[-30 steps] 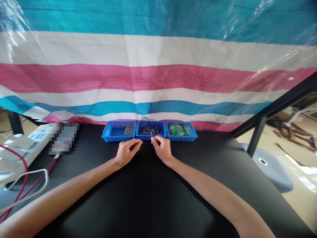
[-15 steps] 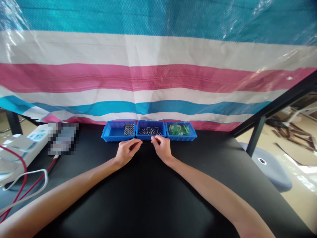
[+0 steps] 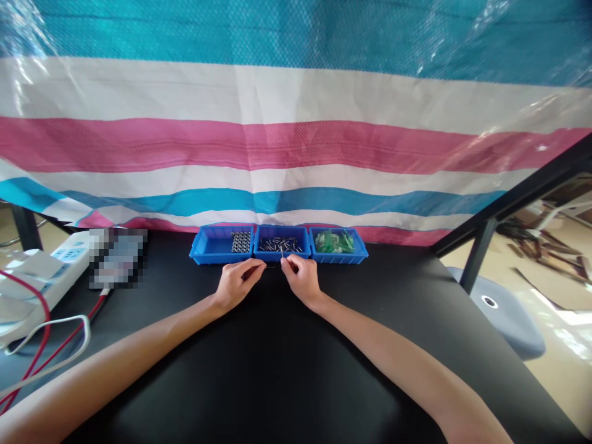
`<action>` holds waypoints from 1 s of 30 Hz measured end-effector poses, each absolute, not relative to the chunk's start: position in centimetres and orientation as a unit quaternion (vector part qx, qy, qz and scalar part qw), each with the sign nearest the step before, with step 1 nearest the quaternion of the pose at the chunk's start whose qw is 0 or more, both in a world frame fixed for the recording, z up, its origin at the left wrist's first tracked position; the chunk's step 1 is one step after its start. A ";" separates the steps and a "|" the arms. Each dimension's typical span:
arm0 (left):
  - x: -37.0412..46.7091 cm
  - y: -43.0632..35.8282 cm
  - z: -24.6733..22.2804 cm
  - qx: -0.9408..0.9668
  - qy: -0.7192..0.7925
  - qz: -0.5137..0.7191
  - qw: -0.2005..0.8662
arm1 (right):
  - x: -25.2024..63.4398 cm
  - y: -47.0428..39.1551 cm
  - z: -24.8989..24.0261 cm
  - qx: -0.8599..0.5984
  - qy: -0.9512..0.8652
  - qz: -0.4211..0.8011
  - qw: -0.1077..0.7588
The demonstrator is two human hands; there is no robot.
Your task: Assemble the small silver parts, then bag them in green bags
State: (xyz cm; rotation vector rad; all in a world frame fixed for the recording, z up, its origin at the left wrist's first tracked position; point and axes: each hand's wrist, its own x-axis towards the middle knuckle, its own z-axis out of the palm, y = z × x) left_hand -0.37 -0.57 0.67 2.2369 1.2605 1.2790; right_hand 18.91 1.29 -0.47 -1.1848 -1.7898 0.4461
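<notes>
My left hand point(image 3: 237, 285) is closed in a pinch at the front of the blue bins, and a thin dark pin-like piece point(image 3: 271, 267) sticks out from its fingertips to the right. Just across from it, my right hand point(image 3: 301, 280) pinches a small slim metal piece point(image 3: 282, 251) that points up over the front rim of the middle bin point(image 3: 296, 254). Inside that bin lie many loose metal pieces point(image 3: 277, 244) like short pins or screws. The exact kind of either held piece is too small to tell.
The left bin point(image 3: 210, 246) holds rows of small round metal parts point(image 3: 241, 242); the right bin point(image 3: 356, 250) holds green-and-clear small pieces point(image 3: 333, 240). A power strip point(image 3: 60, 265) with red and white cables stands at the left. A striped sheet point(image 3: 296, 142) hangs behind the black table point(image 3: 259, 370).
My right hand has drawn slightly back from the middle bin, and a slim metal piece now shows upright at its fingertips. My left hand has stayed in place.
</notes>
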 end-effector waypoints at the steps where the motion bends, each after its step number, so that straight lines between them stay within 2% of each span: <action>1: -0.4 -0.6 0.7 0.773 0.436 0.441 0.136 | 18.9 1.3 -0.5 -0.479 -0.728 0.177 0.457; 30: -0.4 -0.6 0.7 0.771 0.443 0.434 0.145 | 18.9 1.3 -0.5 -0.493 -0.710 0.167 0.475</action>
